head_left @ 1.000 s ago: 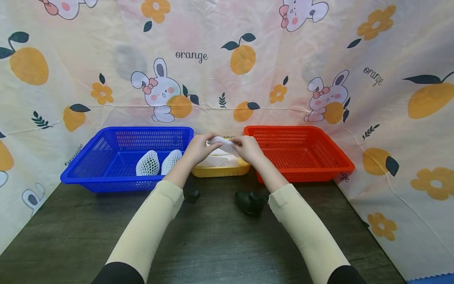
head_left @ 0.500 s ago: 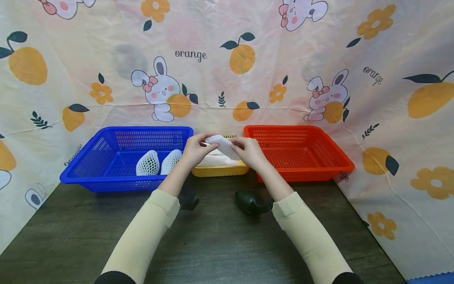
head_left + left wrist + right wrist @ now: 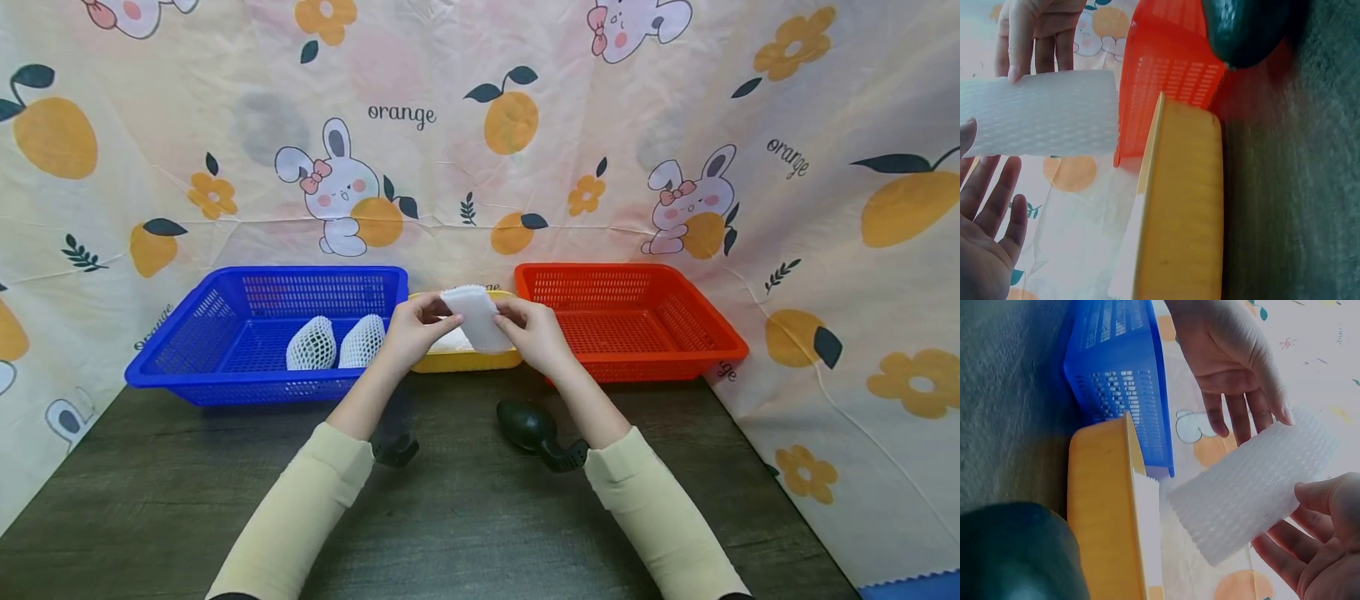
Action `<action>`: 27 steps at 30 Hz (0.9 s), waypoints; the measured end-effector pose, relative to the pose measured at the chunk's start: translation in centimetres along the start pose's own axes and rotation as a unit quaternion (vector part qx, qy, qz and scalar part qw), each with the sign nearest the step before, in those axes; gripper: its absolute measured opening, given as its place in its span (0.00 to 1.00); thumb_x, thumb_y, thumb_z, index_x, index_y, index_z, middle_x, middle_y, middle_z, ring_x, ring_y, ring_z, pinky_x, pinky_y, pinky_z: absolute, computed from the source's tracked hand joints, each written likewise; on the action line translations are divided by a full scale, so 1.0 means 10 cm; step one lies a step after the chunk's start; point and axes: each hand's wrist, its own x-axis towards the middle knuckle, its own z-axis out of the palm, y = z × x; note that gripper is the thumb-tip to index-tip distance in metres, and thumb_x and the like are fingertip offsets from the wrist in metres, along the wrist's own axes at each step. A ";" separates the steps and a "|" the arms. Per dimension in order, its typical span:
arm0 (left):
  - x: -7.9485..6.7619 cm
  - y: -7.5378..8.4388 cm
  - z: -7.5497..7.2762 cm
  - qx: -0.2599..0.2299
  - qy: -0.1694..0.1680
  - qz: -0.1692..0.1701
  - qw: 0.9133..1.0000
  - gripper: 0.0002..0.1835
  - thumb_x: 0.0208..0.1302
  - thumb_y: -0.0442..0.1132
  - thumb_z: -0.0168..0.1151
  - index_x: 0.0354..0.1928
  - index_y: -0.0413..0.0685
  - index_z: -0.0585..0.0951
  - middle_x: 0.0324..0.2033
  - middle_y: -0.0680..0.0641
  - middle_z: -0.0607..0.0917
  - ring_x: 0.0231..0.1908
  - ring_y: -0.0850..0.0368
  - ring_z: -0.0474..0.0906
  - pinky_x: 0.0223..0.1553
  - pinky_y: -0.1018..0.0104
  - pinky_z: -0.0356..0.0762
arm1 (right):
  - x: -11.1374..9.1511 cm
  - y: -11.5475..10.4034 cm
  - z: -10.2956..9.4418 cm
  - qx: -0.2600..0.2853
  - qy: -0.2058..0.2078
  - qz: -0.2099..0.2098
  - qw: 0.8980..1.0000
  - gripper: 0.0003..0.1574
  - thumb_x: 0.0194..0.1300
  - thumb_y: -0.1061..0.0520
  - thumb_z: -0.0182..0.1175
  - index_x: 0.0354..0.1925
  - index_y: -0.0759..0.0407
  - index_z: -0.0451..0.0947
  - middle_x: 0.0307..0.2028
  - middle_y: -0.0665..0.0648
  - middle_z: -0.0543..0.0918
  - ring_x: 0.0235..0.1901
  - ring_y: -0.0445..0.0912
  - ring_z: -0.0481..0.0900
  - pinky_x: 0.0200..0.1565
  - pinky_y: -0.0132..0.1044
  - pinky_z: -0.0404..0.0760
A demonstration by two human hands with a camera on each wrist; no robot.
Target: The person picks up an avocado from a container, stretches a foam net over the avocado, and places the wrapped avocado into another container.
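A flat white foam net sleeve (image 3: 478,319) is held up between both hands over the yellow basket (image 3: 465,362). My left hand (image 3: 415,329) pinches its left edge between thumb and fingers. At the opposite edge my right hand (image 3: 534,335) pinches it the same way. In the left wrist view the sleeve (image 3: 1041,114) spans the gap between the hands, its mouth flattened. More white foam sleeves (image 3: 1149,525) lie in the yellow basket, partly hidden. A glossy dark green fruit (image 3: 527,423), shaped like an avocado, lies on the table by my right forearm.
To the left, a blue basket (image 3: 262,379) holds two pieces in white foam nets (image 3: 312,343). A red basket (image 3: 630,321) stands at right. Dark wrist-camera parts (image 3: 564,456) hang under the forearms. A printed cloth (image 3: 450,192) rises behind the baskets.
Both hands have drawn the foam sleeve a little toward me and turned it from nearly flat to more upright, its broad face now showing. The fruit and baskets stay put.
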 end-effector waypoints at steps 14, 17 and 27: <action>-0.27 0.13 0.00 -0.024 0.004 -0.016 1.000 0.18 0.61 0.37 0.67 0.52 0.38 0.81 0.42 0.40 0.83 0.39 0.48 0.79 0.43 0.60 0.79 | -0.29 -0.10 0.09 0.063 0.015 -0.002 0.998 0.16 0.65 0.62 0.61 0.51 0.64 0.79 0.44 0.60 0.84 0.42 0.50 0.81 0.46 0.43 0.79; -0.32 0.14 -0.01 -0.030 0.002 -0.005 1.000 0.18 0.60 0.35 0.67 0.51 0.36 0.80 0.40 0.39 0.83 0.37 0.50 0.79 0.41 0.63 0.79 | -0.39 -0.30 0.07 0.071 0.008 -0.002 0.997 0.17 0.65 0.65 0.60 0.52 0.68 0.78 0.44 0.64 0.83 0.44 0.52 0.81 0.47 0.44 0.79; -0.44 0.13 -0.10 -0.010 -0.003 0.024 1.000 0.14 0.60 0.32 0.67 0.47 0.34 0.81 0.36 0.41 0.83 0.33 0.54 0.78 0.33 0.68 0.77 | -0.46 -0.11 0.24 0.083 0.008 -0.026 0.996 0.19 0.63 0.64 0.63 0.52 0.67 0.78 0.43 0.62 0.84 0.42 0.51 0.81 0.45 0.45 0.79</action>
